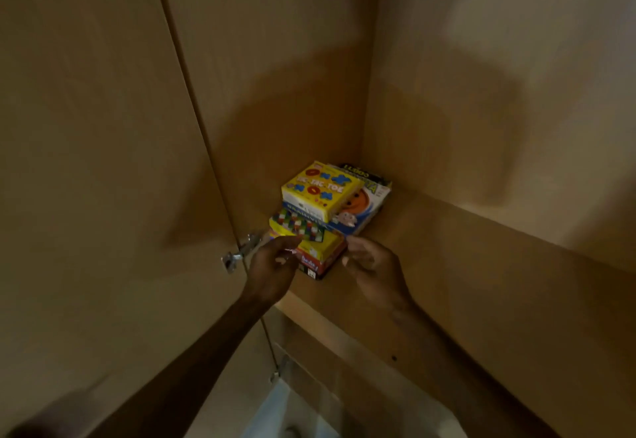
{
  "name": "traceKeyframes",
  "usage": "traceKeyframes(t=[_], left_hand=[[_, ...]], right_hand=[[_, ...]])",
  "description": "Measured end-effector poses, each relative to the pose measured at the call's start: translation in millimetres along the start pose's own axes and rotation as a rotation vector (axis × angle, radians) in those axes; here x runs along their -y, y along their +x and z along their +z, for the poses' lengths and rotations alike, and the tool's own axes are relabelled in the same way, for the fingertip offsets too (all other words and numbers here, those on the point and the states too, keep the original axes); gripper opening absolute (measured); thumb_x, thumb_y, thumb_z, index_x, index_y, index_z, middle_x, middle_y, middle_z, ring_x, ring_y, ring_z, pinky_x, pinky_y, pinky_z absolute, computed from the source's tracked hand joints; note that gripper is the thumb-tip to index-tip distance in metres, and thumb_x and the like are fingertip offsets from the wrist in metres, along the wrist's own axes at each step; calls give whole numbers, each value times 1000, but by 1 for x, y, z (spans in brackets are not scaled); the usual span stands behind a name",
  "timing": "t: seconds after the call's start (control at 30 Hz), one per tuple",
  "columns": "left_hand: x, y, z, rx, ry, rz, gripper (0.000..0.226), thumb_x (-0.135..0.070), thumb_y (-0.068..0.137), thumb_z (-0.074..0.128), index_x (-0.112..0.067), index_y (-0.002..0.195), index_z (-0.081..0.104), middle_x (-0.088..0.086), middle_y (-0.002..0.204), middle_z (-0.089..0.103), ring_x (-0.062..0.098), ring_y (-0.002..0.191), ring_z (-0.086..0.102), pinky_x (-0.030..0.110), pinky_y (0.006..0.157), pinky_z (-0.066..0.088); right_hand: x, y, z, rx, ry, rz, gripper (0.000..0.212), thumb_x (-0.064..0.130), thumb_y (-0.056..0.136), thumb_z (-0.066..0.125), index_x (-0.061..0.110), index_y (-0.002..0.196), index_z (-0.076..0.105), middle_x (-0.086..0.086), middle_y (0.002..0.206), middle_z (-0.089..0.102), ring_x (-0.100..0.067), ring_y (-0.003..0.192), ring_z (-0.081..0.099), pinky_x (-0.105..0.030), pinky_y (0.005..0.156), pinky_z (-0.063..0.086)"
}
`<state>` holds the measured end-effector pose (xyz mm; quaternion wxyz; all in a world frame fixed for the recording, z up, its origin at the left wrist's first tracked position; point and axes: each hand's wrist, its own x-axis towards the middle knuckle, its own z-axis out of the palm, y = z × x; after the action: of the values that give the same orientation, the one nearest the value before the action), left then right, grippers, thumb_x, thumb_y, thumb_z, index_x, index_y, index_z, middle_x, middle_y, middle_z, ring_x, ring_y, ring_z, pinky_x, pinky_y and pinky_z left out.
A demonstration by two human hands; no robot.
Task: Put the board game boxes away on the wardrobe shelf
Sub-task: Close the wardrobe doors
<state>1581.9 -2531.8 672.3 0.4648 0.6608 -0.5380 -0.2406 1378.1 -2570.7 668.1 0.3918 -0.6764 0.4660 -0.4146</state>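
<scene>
A stack of board game boxes stands in the back left corner of the wardrobe shelf. On top lies a yellow Tic Tac Toe box, over a blue and white box with a black box behind it. In front sits a yellow box with a checkered top on a red box. My left hand is at the left front of the lower boxes, fingers curled, its fingertips close to or touching them. My right hand hovers just right of the red box, fingers loosely spread.
The open wardrobe door stands on the left with a metal hinge right beside my left hand. The shelf stretches to the right along the back wall. A lower door hinge and a pale floor show below.
</scene>
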Motion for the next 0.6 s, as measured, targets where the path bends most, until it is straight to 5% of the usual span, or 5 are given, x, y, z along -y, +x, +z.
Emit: traceKeyframes(t=[0.27,0.43,0.6], left_hand=[[7,-126,3,69,-119,-127,27,-1,87,63,-12,110,69,-5,107,68,2,92,64,14,76,50],[7,-181,-20,103,-137,-70,24,2,88,60,-4,110,68,0,108,68,-3,91,62,2,73,44],[2,-242,-61,181,-226,-26,24,-1,90,60,-10,111,67,-11,101,67,-12,85,62,7,77,47]], right_hand=[[-11,-119,-2,10,58,195,25,12,83,68,25,105,68,5,98,71,-6,93,65,-11,77,46],[11,-186,4,-53,-8,187,21,9,83,67,27,94,68,14,90,70,7,78,61,-5,71,44],[41,-262,20,-160,-42,169,18,11,83,70,16,100,71,8,93,70,-4,83,62,-4,69,43]])
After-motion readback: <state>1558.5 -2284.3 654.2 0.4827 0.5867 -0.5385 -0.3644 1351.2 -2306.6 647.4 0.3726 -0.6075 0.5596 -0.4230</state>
